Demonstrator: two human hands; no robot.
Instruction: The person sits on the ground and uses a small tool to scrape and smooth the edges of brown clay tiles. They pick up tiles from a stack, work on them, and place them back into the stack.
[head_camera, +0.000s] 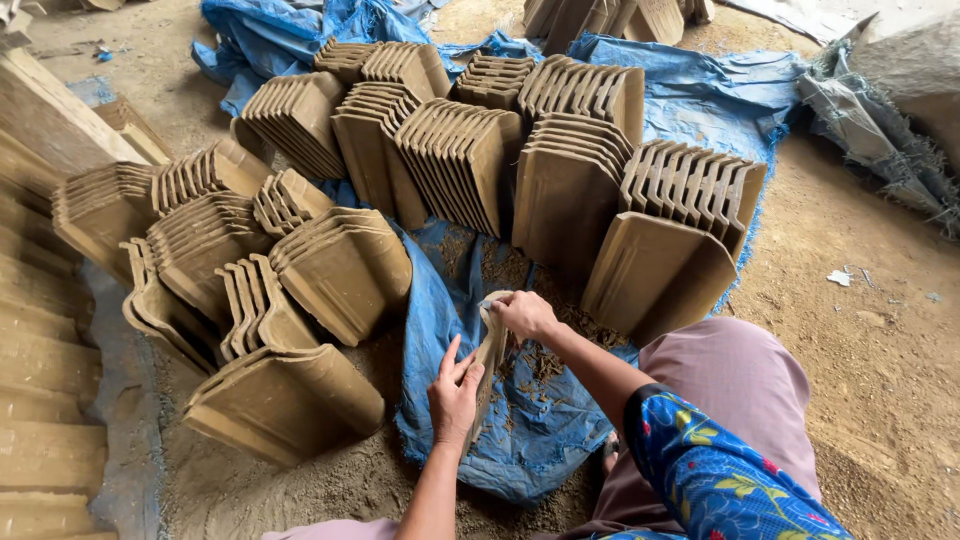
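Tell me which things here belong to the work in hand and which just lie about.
In hand: clay tile, held on edge by left hand and right hand; tile stacks; blue tarp.
Lying about: grey sacks; paper scrap.

Sandy dirt floor (860, 330), crumpled blue tarp (700, 90), perhaps daylight from above

Soft diffuse daylight, brightest at top right; shadows faint, no glare. Wide-angle bending at frame edges. Focus sharp centrally, slight softness toward corners.
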